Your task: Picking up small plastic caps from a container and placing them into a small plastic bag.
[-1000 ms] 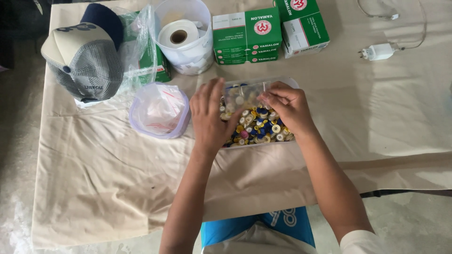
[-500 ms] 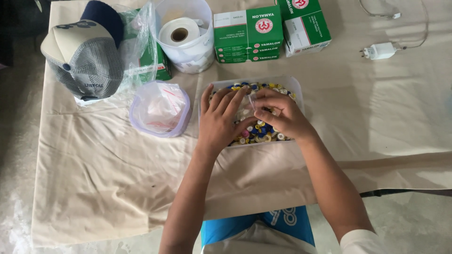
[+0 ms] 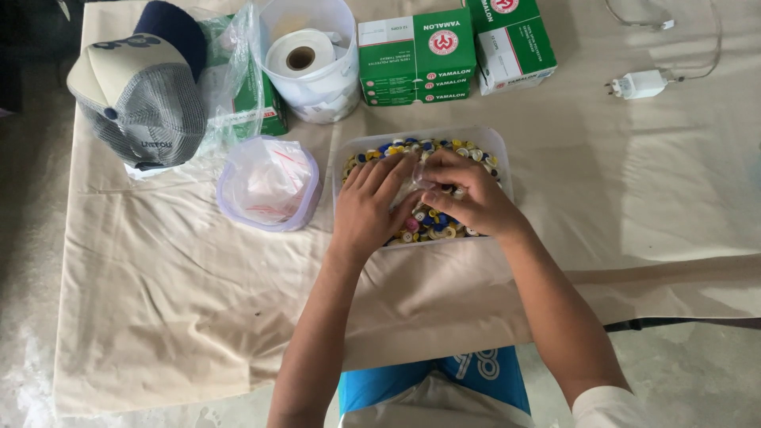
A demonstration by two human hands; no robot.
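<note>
Both hands now work inside the clear rectangular container (image 3: 499, 150) of small multicoloured spools (image 3: 432, 226). Compared with one second ago, the left hand (image 3: 371, 208) has moved from the container's near-left edge to lie flat over the spools, fingers spread. The right hand (image 3: 468, 194) has closed into a pinch on a small clear piece, possibly a plastic bag, at the meeting point of both hands; what the piece is cannot be confirmed. The sorting contact has therefore shifted from reaching to gripping.

Beyond the grip: stacked green-and-white cartons (image 3: 416, 55). Up and left of the grip: a tub holding a white tape roll (image 3: 300, 55). Left: a round lidded container (image 3: 268, 184) and a cap (image 3: 139, 87).
</note>
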